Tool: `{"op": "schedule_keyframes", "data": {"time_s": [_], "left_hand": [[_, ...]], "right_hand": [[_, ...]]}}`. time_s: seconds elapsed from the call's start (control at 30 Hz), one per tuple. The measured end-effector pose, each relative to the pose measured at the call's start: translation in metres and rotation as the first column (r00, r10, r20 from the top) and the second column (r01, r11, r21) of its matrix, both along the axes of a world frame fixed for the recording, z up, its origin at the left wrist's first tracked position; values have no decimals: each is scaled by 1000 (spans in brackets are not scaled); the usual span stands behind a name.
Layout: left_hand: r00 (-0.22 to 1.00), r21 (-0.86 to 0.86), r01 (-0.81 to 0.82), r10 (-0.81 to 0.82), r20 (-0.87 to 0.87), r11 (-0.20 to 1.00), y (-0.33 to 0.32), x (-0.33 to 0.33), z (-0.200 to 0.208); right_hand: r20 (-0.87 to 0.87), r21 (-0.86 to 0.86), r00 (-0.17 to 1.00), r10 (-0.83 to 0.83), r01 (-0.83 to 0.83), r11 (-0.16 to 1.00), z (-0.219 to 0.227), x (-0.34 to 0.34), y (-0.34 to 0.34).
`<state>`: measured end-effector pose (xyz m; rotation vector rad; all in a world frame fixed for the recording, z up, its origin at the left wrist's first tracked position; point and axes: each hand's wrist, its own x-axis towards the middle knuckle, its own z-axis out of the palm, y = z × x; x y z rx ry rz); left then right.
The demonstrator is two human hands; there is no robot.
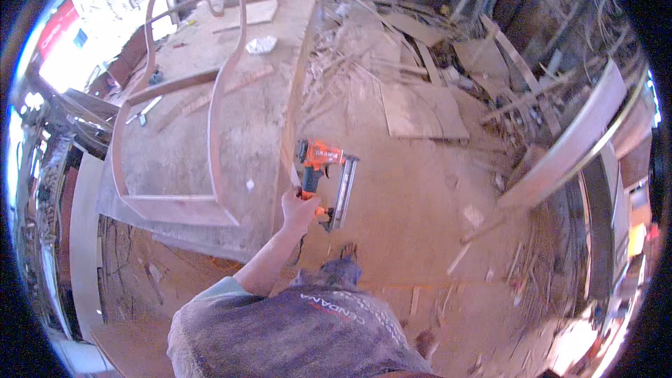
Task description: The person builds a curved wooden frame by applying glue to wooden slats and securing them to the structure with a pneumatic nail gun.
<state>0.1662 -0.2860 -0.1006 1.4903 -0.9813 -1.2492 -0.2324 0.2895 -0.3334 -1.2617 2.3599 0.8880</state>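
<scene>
My left hand (299,208) is closed around the lower end of the handle of an orange and black nail gun (323,154). The gun is held out in front of me, just off the right edge of a wide workbench (262,140). Its silver magazine (344,192) faces right. On the bench, left of the gun, stands a curved wooden frame (215,119) with bent uprights and a flat crosspiece (178,208) at its near end. No part of my right hand can be made out.
A crumpled white bag (261,45) and a flat board (255,12) lie toward the bench's far end. Offcuts and panels (420,110) litter the floor at the far right. One long curved board (574,136) leans on the right. My foot (348,249) is below the gun.
</scene>
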Motion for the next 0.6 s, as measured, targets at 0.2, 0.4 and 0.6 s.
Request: {"op": "schedule_keyframes", "data": {"time_s": [0.2,0.4,0.6], "left_hand": [[989,55,-131,134,-66,990,-117,-20,3],[867,213,-470,493,-71,857,-165,-65,44],[751,172,-658,654,89,733,-173,-95,43]], "right_hand": [[534,-235,781,-324,506,830,18,-89,-270],[539,-299,833,-128,331,895,37,-223,-461],[456,-383,890,6,190,904,68,-401,-629]]}}
